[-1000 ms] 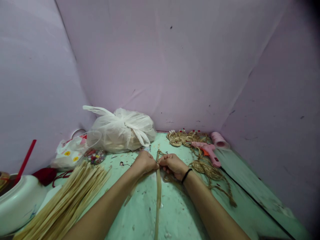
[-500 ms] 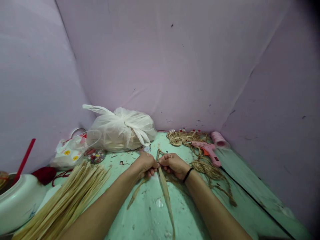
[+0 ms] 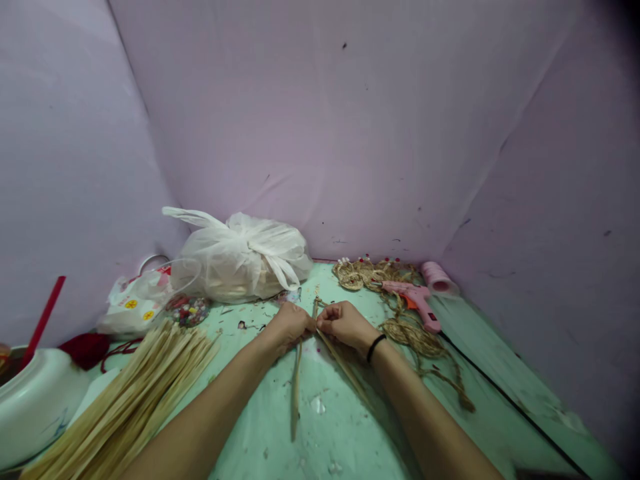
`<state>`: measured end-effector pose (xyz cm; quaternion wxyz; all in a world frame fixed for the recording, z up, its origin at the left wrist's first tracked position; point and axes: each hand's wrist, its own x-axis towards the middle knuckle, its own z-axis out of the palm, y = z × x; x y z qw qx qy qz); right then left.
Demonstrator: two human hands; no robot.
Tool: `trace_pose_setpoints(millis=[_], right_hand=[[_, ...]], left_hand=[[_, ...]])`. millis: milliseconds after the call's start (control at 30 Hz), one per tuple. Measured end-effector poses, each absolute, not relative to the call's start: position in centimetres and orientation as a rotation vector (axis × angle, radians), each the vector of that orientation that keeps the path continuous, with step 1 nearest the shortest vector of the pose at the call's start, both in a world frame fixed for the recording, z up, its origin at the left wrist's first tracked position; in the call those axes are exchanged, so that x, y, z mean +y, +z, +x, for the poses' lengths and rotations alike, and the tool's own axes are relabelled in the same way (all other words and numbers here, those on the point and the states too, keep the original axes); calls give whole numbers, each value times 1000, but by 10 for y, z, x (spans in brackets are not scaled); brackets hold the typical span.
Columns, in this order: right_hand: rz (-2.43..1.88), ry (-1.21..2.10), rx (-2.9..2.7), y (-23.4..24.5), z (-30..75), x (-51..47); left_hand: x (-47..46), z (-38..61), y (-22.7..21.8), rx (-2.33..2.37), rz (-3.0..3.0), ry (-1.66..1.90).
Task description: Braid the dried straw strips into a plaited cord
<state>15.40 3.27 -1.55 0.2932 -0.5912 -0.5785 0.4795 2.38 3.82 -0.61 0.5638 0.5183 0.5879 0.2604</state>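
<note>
In the head view my left hand [image 3: 294,325] and my right hand [image 3: 346,324] meet over the table, both closed in a pinch on dried straw-coloured leaf strips. A short twisted or braided end [image 3: 316,307] of the strips sticks up beyond my fingertips. One loose strip [image 3: 295,400] hangs down below my left hand. Another strip [image 3: 345,365] slants toward my right forearm, which hides part of it. The exact crossing of the strips is covered by my fingers. A dark band [image 3: 376,348] circles my right wrist.
Left lie a bundle of dried strips [image 3: 135,400], a white pot [image 3: 45,400], beads [image 3: 187,310] and a knotted white plastic bag [image 3: 245,260]. Right are a pink glue gun [image 3: 413,297] with a black cord [image 3: 505,393], a pink spool [image 3: 439,279] and coiled braid [image 3: 413,335] on the green table [image 3: 265,427].
The wide strip that hung down the middle now slants to the right. The strip below my left hand has swung to hang nearly straight down. Both hands stay close together, still pinching.
</note>
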Motion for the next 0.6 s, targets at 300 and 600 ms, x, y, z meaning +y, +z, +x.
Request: trace_pose_setpoints(millis=[300, 600], right_hand=[[-1782, 1078, -1705, -2, 154, 27], [-1737, 794, -1912, 19, 135, 12]], left_hand=[[35, 29, -1, 1424, 1124, 657], [44, 11, -2, 1254, 1042, 485]])
